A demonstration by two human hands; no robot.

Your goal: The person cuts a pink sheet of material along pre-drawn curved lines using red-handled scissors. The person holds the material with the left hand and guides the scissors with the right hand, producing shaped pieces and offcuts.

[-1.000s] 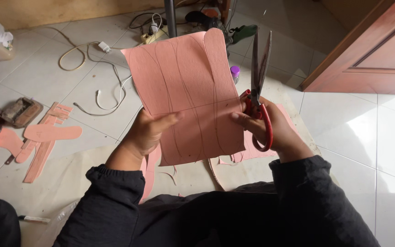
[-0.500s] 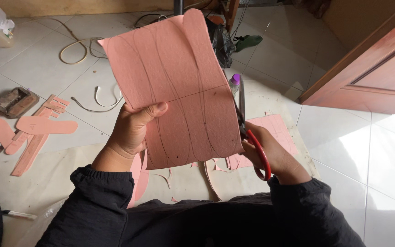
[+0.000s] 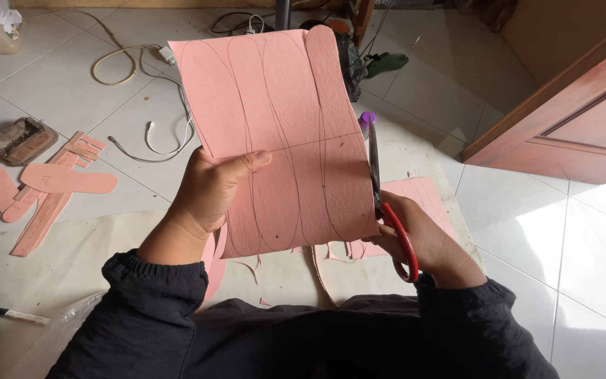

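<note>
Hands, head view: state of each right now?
Left hand: closed on the pink sheet, thumb on top.
Right hand: closed on the red-handled scissors, blades along the sheet's right edge.

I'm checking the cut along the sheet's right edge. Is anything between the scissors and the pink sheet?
Nothing visible does. The scissors, held in the right hand, lie right along the right edge of the pink sheet, which the left hand holds up. The floor clutter lies below, apart from both.
</note>
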